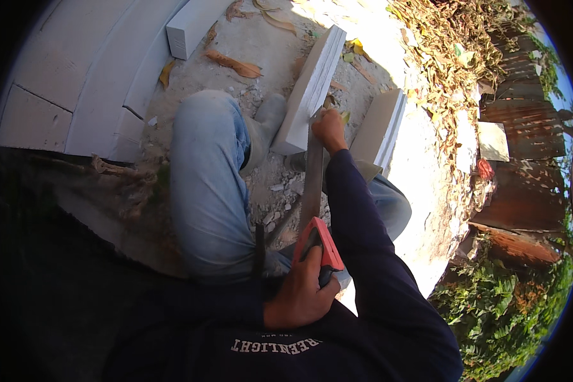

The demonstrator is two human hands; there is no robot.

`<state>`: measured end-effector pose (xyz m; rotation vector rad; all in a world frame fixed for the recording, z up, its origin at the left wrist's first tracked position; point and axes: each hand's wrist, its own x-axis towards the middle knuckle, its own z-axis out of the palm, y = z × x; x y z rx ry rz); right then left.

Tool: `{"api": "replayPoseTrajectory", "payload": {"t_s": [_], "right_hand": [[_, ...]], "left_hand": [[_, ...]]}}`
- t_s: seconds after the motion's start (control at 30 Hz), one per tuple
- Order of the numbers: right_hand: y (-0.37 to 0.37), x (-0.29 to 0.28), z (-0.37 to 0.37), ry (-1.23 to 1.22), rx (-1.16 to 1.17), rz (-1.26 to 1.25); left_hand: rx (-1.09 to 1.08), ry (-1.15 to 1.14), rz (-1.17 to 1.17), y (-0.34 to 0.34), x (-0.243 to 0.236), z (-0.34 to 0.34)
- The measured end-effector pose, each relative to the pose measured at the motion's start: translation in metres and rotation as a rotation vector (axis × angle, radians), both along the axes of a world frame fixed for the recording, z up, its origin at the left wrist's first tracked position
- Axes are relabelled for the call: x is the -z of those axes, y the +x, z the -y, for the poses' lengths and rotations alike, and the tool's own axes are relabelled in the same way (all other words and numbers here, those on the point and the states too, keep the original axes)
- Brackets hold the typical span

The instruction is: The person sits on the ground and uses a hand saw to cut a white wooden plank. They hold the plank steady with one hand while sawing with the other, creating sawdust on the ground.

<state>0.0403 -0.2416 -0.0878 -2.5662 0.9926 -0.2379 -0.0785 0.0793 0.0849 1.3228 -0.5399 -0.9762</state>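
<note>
Harsh sunlight bleaches ground [423, 197] right of centre; lower left near-black shadow; fisheye rim dark, curved.

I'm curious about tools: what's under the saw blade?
Pale rubble shows low down beside the saw blade. Whatever lies directly beneath it is covered, so I can't tell.

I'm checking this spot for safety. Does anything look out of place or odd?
Yes: the bare right hand is at the far end of the saw blade, a seemingly risky place for fingers, while the left hand grips the red handle. Loose rubble also litters the ground between the bent legs.
</note>
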Motion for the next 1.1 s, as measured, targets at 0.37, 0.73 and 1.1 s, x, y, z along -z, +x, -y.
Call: {"api": "replayPoseTrajectory", "payload": {"t_s": [0.37,0.73,1.1], "right_hand": [[0.043,-0.021,0.034,-0.002,-0.019,0.045],[0.070,0.008,0.062,0.039,0.006,0.008],[0.055,-0.003,0.025,-0.056,-0.050,-0.043]], "left_hand": [[-0.033,-0.027,0.189,0.026,0.010,0.012],[-0.014,0.010,0.093,0.061,0.029,0.041],[-0.094,0.033,0.100,0.045,0.011,0.034]]}}
